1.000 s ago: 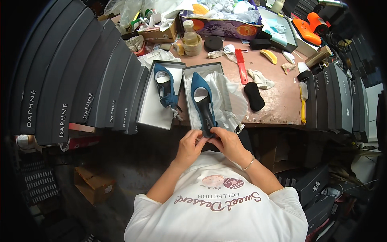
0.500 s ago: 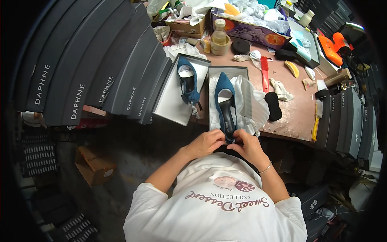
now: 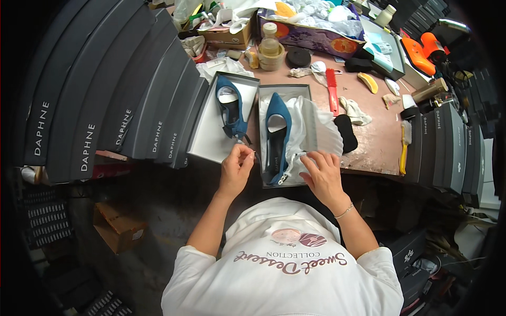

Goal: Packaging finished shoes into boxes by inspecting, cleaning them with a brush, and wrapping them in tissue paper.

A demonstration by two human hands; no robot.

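In the head view, one shoe [image 3: 274, 150] is boxed, another [image 3: 240, 127] laid in a tray [image 3: 205, 141]. The left hand's [image 3: 236, 169] fingers are curled; any grip cannot be made out. The right's [image 3: 324, 176] are loosely parted, undersides hidden.
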